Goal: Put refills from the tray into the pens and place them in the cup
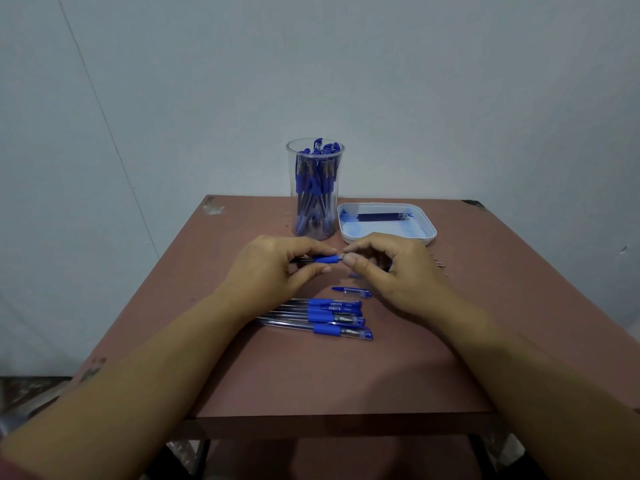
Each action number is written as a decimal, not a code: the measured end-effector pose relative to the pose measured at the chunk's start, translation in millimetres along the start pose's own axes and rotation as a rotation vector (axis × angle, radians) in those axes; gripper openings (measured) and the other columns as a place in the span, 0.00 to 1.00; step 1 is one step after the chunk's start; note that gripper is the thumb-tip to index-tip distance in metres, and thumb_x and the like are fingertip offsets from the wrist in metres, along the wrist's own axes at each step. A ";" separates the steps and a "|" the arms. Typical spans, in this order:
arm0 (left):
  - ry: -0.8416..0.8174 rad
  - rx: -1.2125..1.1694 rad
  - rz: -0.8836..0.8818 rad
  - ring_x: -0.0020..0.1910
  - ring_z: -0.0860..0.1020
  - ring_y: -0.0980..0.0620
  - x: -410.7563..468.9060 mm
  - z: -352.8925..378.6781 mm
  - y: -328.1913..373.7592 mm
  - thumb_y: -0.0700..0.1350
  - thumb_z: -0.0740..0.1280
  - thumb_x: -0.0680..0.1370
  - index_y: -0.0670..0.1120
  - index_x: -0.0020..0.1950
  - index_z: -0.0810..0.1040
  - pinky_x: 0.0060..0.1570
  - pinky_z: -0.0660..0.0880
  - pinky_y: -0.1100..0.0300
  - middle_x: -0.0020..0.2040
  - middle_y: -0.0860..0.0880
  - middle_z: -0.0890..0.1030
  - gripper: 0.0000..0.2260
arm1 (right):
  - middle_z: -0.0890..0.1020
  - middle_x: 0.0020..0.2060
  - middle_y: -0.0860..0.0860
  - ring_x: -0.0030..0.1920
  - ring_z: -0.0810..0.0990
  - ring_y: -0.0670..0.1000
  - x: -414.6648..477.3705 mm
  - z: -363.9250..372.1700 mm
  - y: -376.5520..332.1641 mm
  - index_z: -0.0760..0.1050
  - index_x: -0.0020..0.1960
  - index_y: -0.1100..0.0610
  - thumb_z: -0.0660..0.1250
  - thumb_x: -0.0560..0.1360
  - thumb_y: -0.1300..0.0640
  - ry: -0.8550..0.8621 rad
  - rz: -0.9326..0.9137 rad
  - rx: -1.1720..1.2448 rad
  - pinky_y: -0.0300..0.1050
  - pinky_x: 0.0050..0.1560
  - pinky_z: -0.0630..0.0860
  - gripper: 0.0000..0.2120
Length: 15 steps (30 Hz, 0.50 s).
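A blue-gripped pen (pixel 325 259) is held level above the middle of a brown table (pixel 311 375), its tip pointing right. The left hand (pixel 273 268) curls round the barrel, thumb below and fingers on top. The right hand (pixel 388 268) meets it at the tip end, with thumb and forefinger pinched together on the metal point and the other fingers curled loosely behind.

At 12 o'clock from the pen stands a clear cup (pixel 315 188) crowded with blue pens. At 2 o'clock, just beside the cup, sits a white tray (pixel 424 233) with a few dark refills (pixel 381 216) lying side by side along its far edge. At 5 o'clock a loose blue cap (pixel 353 292) lies on the tabletop, and at 6 o'clock a row of capped pens (pixel 322 317) lies side by side, caps to the right.
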<state>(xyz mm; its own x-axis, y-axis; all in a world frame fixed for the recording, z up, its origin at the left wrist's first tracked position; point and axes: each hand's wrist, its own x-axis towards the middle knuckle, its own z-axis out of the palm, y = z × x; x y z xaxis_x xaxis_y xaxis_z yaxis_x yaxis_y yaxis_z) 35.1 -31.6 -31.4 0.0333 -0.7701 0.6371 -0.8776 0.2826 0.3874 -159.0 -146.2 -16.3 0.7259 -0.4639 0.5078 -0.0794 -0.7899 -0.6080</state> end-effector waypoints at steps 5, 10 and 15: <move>-0.019 0.017 -0.004 0.43 0.82 0.60 0.3 -0.8 -0.4 0.59 0.67 0.75 0.56 0.57 0.83 0.42 0.80 0.54 0.48 0.59 0.85 0.14 | 0.80 0.39 0.42 0.37 0.76 0.42 -1.0 2.3 2.8 0.80 0.53 0.47 0.75 0.72 0.53 -0.015 0.011 0.009 0.31 0.40 0.72 0.11; -0.013 0.034 0.009 0.41 0.82 0.59 0.8 -0.5 1.1 0.58 0.67 0.75 0.56 0.57 0.83 0.41 0.80 0.54 0.47 0.59 0.85 0.14 | 0.81 0.37 0.44 0.36 0.76 0.42 0.7 2.3 2.4 0.81 0.51 0.49 0.71 0.74 0.50 -0.017 0.023 0.013 0.31 0.38 0.72 0.07; -0.020 0.029 -0.002 0.42 0.82 0.58 0.8 -1.3 -0.1 0.59 0.67 0.75 0.56 0.58 0.83 0.42 0.80 0.54 0.48 0.59 0.85 0.14 | 0.81 0.41 0.45 0.37 0.76 0.42 -1.3 2.8 0.9 0.79 0.55 0.49 0.74 0.72 0.52 -0.023 0.033 0.046 0.32 0.40 0.73 0.12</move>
<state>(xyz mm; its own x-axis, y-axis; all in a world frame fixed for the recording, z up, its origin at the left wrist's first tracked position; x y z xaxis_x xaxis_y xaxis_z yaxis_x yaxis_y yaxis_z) 35.9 -31.4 -30.0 0.0254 -0.7821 0.6226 -0.8912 0.2644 0.3686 -158.1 -145.2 -19.3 0.7390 -0.4795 0.4733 -0.0722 -0.7548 -0.6520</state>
